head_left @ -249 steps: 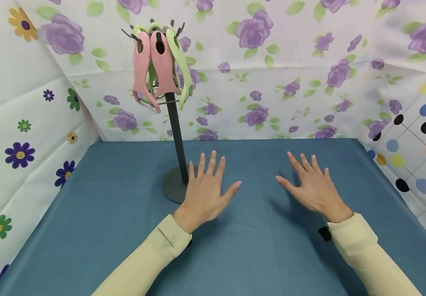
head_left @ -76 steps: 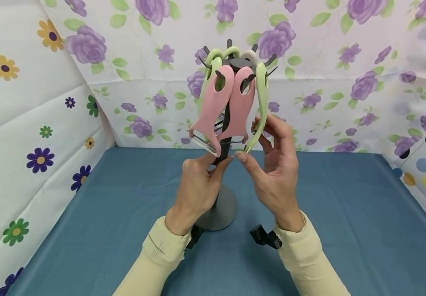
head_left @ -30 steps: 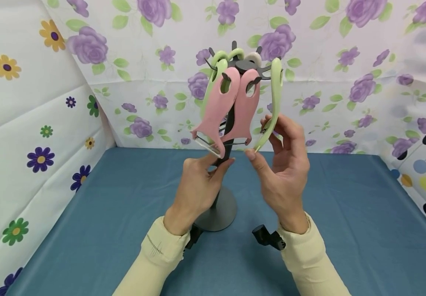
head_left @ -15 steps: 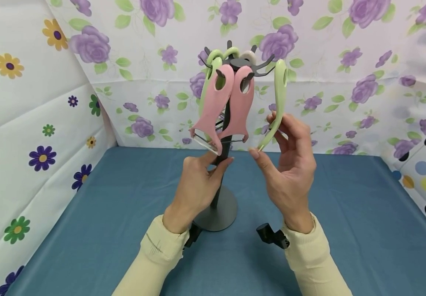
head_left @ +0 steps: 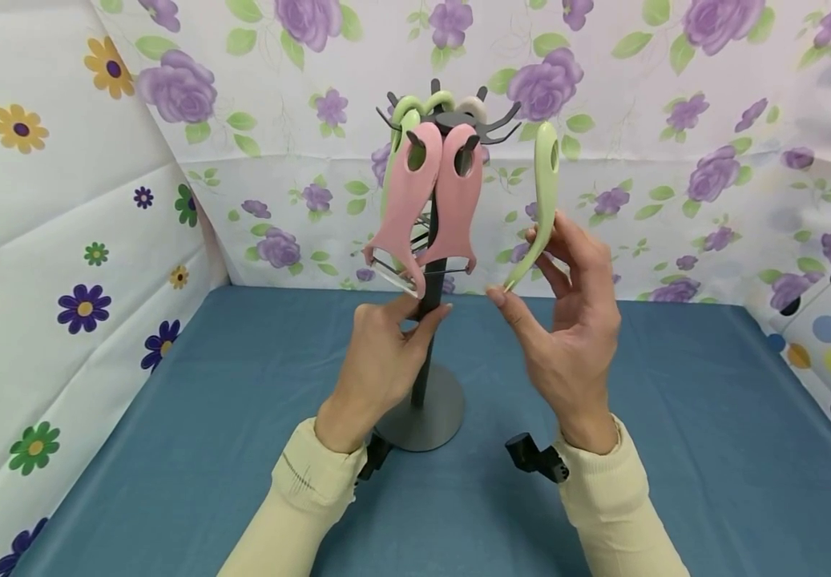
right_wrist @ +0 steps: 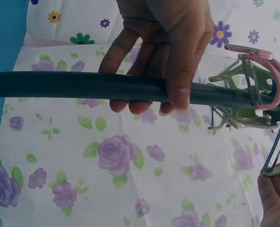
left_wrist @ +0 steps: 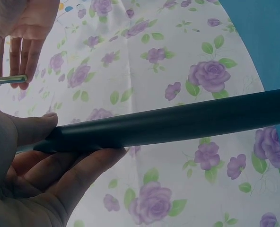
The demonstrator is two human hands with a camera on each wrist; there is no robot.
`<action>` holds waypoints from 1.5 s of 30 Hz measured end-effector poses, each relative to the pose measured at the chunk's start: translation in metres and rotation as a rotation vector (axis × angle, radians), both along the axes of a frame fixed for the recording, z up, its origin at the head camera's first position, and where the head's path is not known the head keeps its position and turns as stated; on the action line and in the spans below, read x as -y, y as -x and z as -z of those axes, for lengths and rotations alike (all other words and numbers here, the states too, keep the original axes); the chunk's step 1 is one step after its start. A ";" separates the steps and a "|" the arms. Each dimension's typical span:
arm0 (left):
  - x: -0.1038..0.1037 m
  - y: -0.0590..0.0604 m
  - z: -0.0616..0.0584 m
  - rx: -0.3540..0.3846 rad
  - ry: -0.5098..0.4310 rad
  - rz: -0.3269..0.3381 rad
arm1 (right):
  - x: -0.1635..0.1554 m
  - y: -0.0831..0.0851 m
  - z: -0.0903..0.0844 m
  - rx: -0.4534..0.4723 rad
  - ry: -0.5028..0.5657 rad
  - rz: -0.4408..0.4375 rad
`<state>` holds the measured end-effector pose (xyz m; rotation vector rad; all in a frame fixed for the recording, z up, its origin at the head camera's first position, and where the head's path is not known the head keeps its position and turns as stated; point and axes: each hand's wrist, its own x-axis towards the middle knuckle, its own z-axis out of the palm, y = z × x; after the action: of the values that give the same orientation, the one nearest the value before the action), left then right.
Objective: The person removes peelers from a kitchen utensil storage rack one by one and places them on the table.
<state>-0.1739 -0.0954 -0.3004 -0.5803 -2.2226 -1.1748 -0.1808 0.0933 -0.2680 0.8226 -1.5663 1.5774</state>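
The right hand pinches the lower end of a green peeler, fingers curled on it, holding it upright and free just right of the rack's hooks. The left hand has its fingers and thumb wrapped round the dark pole of the rack, just under two pink peelers hanging from the hooks. The rack's round base stands on a blue cloth covering the table. Behind and to both sides hang white sheets: purple roses at the far side, mixed flowers on the left, coloured dots on the right. No writing is legible anywhere.
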 end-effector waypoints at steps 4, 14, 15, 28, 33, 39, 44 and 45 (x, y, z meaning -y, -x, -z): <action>0.000 0.000 0.000 0.000 -0.006 -0.001 | -0.003 -0.002 -0.002 0.012 -0.001 0.031; 0.001 0.003 0.001 0.043 -0.037 -0.019 | -0.011 -0.001 -0.005 0.028 0.001 0.100; 0.001 0.003 0.001 0.045 -0.038 -0.021 | -0.012 -0.001 -0.005 0.031 -0.003 0.105; 0.003 0.006 0.002 0.074 -0.043 -0.036 | -0.015 -0.005 -0.008 0.077 -0.058 0.162; 0.003 0.006 0.001 0.086 -0.056 -0.031 | -0.017 -0.006 -0.011 0.104 -0.051 0.184; 0.005 0.006 0.000 0.089 -0.054 -0.031 | -0.022 -0.005 -0.012 0.137 -0.056 0.224; 0.005 0.006 0.001 0.078 -0.051 -0.034 | -0.028 -0.004 -0.012 0.166 -0.085 0.264; 0.005 0.006 0.001 0.076 -0.052 -0.034 | -0.029 -0.004 -0.012 0.171 -0.093 0.272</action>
<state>-0.1804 -0.1005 -0.3013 -0.4819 -2.2494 -1.2520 -0.1771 0.1220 -0.2558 0.5065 -1.8011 1.4159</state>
